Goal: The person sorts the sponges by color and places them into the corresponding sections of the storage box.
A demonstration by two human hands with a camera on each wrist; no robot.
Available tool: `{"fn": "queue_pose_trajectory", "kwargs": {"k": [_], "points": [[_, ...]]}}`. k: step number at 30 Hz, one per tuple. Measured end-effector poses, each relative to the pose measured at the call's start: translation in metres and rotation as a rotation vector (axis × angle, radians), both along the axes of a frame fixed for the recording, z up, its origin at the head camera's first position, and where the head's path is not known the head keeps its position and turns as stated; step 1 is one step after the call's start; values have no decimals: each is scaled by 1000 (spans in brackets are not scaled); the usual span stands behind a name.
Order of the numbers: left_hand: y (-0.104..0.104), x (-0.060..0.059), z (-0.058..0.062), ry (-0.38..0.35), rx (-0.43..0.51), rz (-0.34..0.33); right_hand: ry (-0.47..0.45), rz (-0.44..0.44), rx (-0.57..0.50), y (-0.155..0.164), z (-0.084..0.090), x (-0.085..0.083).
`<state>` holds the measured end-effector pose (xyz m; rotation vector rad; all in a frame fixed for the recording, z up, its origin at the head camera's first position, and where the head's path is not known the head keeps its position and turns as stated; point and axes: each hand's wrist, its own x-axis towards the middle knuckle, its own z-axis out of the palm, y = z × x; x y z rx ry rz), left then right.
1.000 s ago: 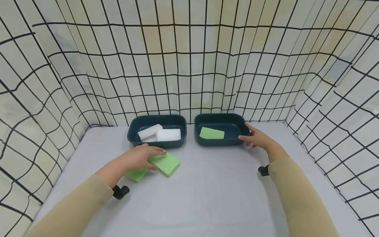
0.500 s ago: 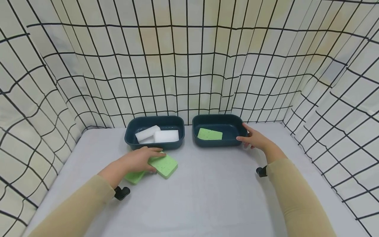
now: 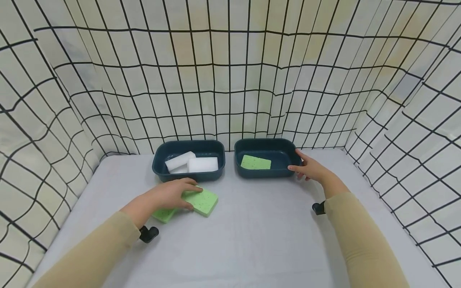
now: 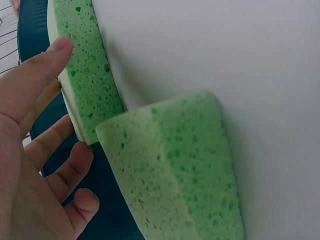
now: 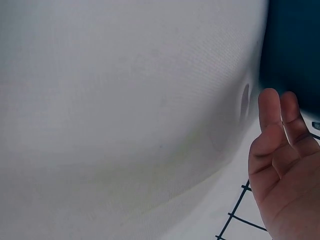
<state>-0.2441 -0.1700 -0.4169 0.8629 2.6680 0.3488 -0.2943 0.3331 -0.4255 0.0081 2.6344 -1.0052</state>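
My left hand is at the light green sponge in front of the left container. In the left wrist view its thumb lies against the speckled side of that sponge, and the fingers reach along the opposite edge. A second green sponge lies partly hidden under the left hand; it looms large as the nearer sponge in the left wrist view. My right hand touches the right end of the right dark blue container, fingertips at its wall. One green sponge lies inside that container.
The left dark blue container holds several white foam blocks. Both containers stand side by side at the back of the white-covered table. Behind and at the sides rises a black grid over white cloth.
My left hand closes in on the front green sponge, which shifts very slightly to the right. My right hand stays at the right container. The head view drifts a little.
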Motion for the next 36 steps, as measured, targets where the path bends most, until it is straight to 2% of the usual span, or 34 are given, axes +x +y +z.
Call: {"fn": "queue_pose_trajectory", "kwargs": {"k": [9,13,17,29,36], "points": [[-10,-6,-3,-55,16,26,2,6,7,0,0,0],[-10,-7,-1,-66,15,32,-8,-3,8,1,0,-2],[-10,-5,2,-64,9,46,3,6,12,1,-1,-3],[-19,-5,-3,-37,22,47,-7,-9,6,1,-2,-2],[-20,-5,0,-17,35,54,-9,-12,5,2,-3,-2]]}}
